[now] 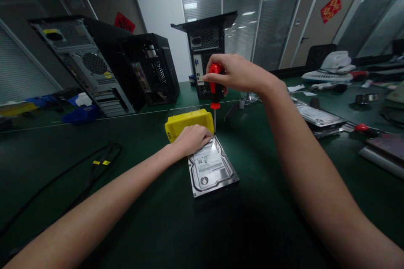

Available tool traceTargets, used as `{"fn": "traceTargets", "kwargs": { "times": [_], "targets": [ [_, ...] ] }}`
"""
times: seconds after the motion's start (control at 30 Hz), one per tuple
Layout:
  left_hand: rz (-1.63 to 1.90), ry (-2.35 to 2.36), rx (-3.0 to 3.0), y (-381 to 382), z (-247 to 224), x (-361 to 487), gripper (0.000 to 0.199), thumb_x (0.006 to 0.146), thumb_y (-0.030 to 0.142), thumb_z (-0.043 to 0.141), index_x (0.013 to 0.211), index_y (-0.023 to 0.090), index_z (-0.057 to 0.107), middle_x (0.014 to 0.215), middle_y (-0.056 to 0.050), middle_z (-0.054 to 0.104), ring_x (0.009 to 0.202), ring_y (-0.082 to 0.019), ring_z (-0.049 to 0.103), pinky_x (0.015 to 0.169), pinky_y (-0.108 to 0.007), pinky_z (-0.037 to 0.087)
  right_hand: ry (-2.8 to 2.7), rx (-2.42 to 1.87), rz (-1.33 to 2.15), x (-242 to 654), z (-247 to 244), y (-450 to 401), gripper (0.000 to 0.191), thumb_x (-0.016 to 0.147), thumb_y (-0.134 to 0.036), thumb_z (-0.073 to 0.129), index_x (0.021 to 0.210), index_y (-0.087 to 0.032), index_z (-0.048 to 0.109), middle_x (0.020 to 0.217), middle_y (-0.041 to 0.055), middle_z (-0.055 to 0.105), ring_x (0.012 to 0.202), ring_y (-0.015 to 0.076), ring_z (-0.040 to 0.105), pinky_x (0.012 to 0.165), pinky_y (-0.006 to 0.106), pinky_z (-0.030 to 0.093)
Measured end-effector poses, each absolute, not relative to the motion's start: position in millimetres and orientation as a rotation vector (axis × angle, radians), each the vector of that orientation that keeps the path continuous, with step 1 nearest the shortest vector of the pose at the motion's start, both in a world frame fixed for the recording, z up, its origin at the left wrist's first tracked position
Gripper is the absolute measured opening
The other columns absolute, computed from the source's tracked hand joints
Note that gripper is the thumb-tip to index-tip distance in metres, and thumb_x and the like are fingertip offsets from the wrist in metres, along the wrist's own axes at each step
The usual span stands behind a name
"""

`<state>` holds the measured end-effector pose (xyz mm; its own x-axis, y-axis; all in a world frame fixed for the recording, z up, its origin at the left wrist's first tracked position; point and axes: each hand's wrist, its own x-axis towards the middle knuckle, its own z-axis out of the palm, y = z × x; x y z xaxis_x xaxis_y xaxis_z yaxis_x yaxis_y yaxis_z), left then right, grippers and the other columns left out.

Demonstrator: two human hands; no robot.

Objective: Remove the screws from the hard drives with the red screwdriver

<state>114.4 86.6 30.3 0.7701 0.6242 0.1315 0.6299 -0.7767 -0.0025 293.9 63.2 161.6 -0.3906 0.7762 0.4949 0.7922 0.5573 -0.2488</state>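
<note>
A silver hard drive (212, 167) lies flat on the dark green tabletop, label side up. My left hand (193, 138) is closed over its far left part, the fingers bent near the top corner and partly hidden. My right hand (229, 71) is wrapped round the red and black handle of a screwdriver (215, 96) held upright. Its shaft points straight down, with the tip at the drive's far corner beside my left fingertips. Just behind the left hand stands a yellow plastic bin (189, 118), tipped toward me.
Three computer cases stand at the back: a large one (94, 63), an opened one (151, 69) and one with a raised panel (205, 50). Black cables (91, 172) lie at left. On the right are another hard drive (318, 114), a red-handled tool (362, 127) and a white helmet (336, 62).
</note>
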Motion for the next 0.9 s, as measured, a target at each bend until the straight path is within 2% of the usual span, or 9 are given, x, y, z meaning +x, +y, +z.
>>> {"fn": "traceTargets", "kwargs": {
  "times": [0.33,0.6,0.73,0.9],
  "targets": [
    [-0.167,-1.078,-2.885,83.8,32.4,117.3,0.033,0.093,0.028,0.042,0.097,0.017,0.073,0.092,-0.01,0.072,0.084,-0.023,0.067,0.068,-0.03,0.046,-2.226,-1.242,-0.035,291.2,160.0,63.3,0.036,0.086,-0.045,0.057,0.103,-0.013,0.058,0.093,0.0076,0.064,0.053,0.008,0.054,0.048,0.02,0.041],
    [-0.158,-1.069,-2.859,83.2,33.3,117.9,0.033,0.093,0.027,0.041,0.096,0.019,0.073,0.09,-0.008,0.072,0.081,-0.024,0.067,0.064,-0.029,0.044,-2.227,-1.278,0.125,290.4,161.9,60.5,0.026,0.086,-0.033,0.056,0.104,-0.014,0.056,0.09,0.0066,0.064,0.059,0.0115,0.059,0.05,0.021,0.044],
    [-0.153,-1.1,-2.807,80.0,36.2,119.7,0.033,0.092,0.027,0.043,0.089,0.016,0.074,0.085,-0.01,0.072,0.075,-0.024,0.066,0.059,-0.029,0.041,-2.243,-1.272,0.29,293.8,164.6,59.1,0.027,0.087,-0.026,0.053,0.112,-0.016,0.053,0.099,0.0086,0.064,0.064,0.0128,0.06,0.052,0.022,0.047],
    [-0.17,-1.161,-2.735,74.0,38.9,115.4,0.034,0.092,0.025,0.042,0.089,0.013,0.073,0.088,-0.012,0.071,0.075,-0.024,0.066,0.061,-0.031,0.042,-2.223,-1.178,0.222,295.4,159.9,66.2,0.027,0.085,-0.032,0.058,0.108,-0.017,0.056,0.099,0.0062,0.063,0.056,0.0091,0.057,0.049,0.021,0.045]
  ]
}}
